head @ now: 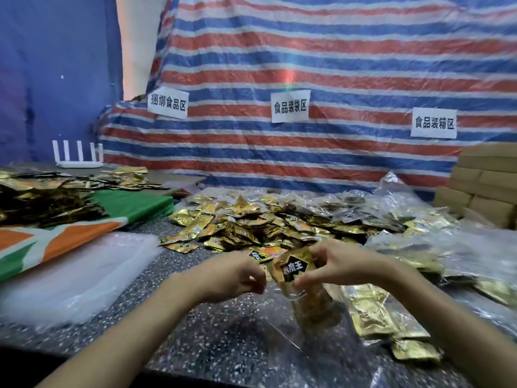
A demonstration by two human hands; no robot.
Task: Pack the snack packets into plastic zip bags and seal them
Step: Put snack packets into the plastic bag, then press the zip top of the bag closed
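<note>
A makeshift packing workshop: paper zone signs point(290, 105) on the striped tarp point(335, 51), snack packets point(251, 222) heaped before it, cartons point(484, 189) stacked beside it.

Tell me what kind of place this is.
Probably a makeshift food-packing workshop: paper signs on the striped tarp label bundling, bagging and boxing zones, a heap of gold snack packets lies on the speckled table, and cardboard boxes are stacked at the right.

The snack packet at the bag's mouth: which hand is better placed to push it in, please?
Right, probably: the right hand pinches the snack packet at the zip bag; the left hand sits beside.
</note>
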